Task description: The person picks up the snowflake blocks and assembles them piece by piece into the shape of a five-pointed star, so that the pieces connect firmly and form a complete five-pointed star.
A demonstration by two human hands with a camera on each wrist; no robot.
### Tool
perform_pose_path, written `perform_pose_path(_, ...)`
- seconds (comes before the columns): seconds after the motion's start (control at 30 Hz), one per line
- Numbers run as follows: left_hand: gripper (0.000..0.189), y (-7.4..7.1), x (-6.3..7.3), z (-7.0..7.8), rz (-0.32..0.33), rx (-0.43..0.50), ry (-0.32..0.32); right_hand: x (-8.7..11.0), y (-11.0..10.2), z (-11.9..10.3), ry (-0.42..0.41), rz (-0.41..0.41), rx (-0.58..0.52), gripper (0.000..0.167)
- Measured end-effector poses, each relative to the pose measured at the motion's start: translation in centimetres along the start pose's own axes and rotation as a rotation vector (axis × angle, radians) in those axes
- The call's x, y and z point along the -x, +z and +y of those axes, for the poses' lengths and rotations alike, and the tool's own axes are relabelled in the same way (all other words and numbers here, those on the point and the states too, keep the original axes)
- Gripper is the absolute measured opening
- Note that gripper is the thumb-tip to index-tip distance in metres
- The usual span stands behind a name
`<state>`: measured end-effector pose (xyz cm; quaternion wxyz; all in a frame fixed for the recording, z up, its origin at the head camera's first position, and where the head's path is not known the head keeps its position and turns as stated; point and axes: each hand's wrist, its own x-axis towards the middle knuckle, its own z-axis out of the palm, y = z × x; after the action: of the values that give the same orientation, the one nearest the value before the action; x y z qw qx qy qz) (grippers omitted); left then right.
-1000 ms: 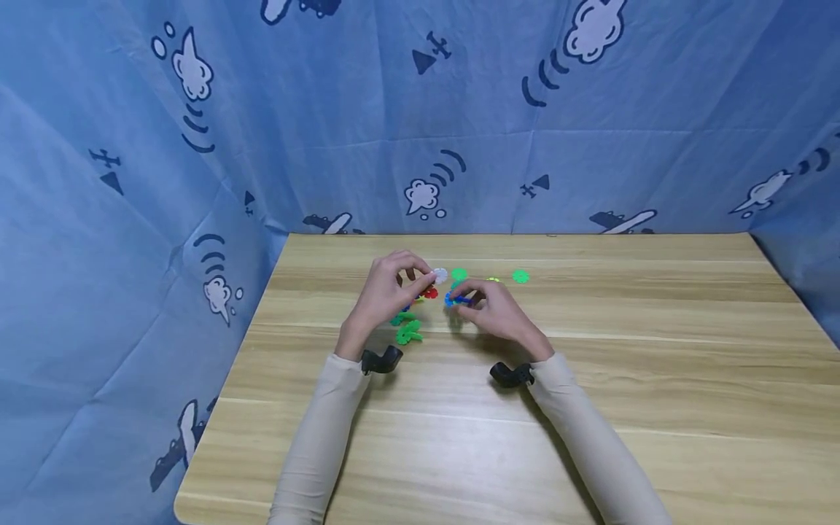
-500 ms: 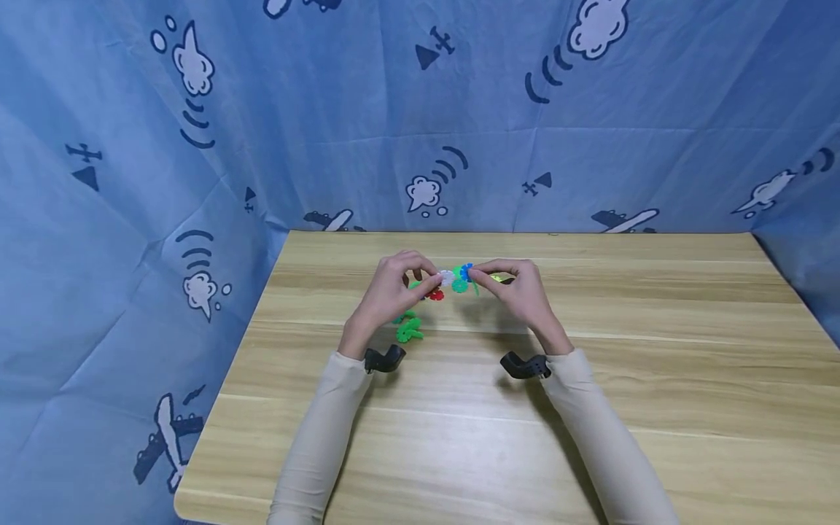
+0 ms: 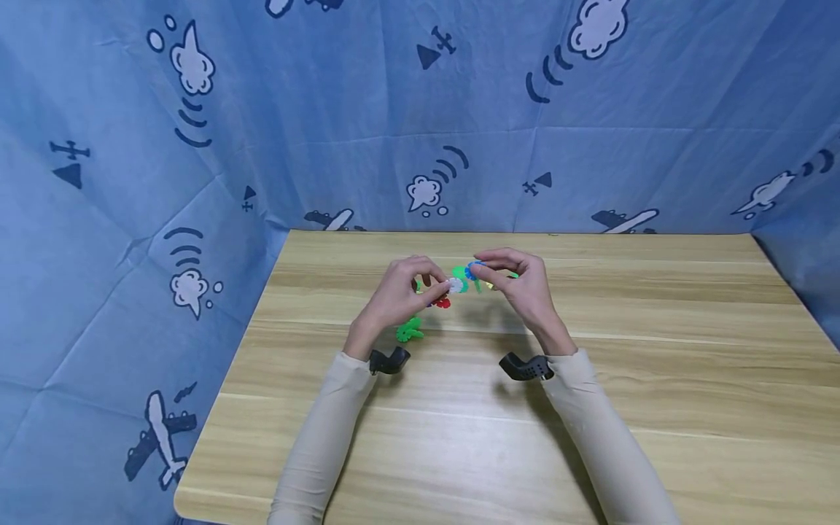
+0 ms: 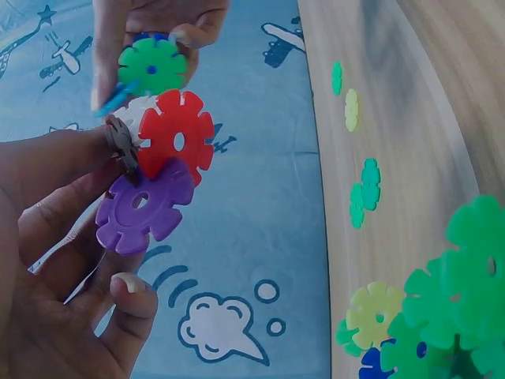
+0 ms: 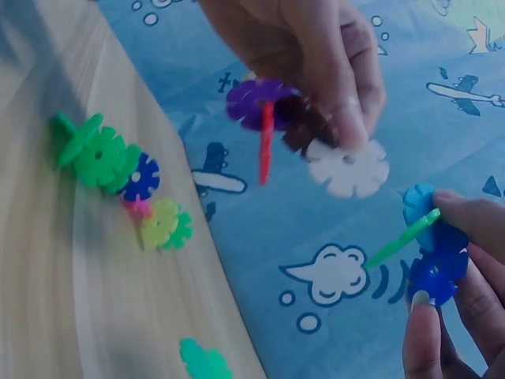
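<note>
The left hand (image 3: 399, 293) pinches a white, brown, red and purple notched-disc cluster (image 4: 162, 136) between thumb and fingers; the right hand (image 3: 525, 288) likewise pinches a blue-and-green notched-disc cluster (image 5: 443, 243); both are held near each other above the wood-grain table (image 3: 459, 437).

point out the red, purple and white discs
Red disc (image 4: 180, 121): left wrist view, face above hole.
Purple disc (image 4: 150, 217): left wrist view, face below hole.
White disc (image 5: 348, 176): right wrist view, face below hole.
</note>
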<state>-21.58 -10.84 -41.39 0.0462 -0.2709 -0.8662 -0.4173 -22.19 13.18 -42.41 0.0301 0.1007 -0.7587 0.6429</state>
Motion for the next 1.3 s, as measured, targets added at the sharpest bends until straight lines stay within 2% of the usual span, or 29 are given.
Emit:
perform_pose_path(0.13,0.010,0.2,-0.1,0.0,-0.019,-0.001,0.007,0.0,0.0,-0.3,-0.028,0.011,0.006,0.030)
perform_pose_path(0.3,0.010,0.4,-0.1,0.0,-0.033,-0.018,0.010,0.0,0.1,-0.6,-0.083,0.038,-0.047,0.022)
perform_pose_path(0.43,0.012,0.6,-0.1,0.0,-0.043,-0.023,0.026,-0.1,0.3,-0.6,-0.099,0.042,-0.093,0.019)
perform_pose_path(0.57,0.013,0.8,-0.1,0.1,-0.040,-0.023,0.040,0.0,0.4,-0.5,-0.113,0.030,-0.090,0.020)
perform_pose_path(0.77,0.011,0.8,-0.1,0.2,-0.014,-0.007,0.058,0.0,0.4,-0.3,-0.106,0.014,-0.088,0.020)
perform_pose_path(0.93,0.009,0.9,-0.2,0.3,0.040,0.018,0.068,0.1,0.2,-0.4,-0.104,-0.010,-0.083,0.021)
perform_pose_path(1.13,0.009,1.0,-0.3,0.4,0.075,0.041,0.055,0.2,-0.5,-0.7,-0.089,-0.070,-0.062,0.028)
perform_pose_path(1.3,0.009,1.1,-0.3,0.5,0.085,0.059,0.078,0.2,-0.9,-0.7,-0.077,-0.134,-0.036,0.027)
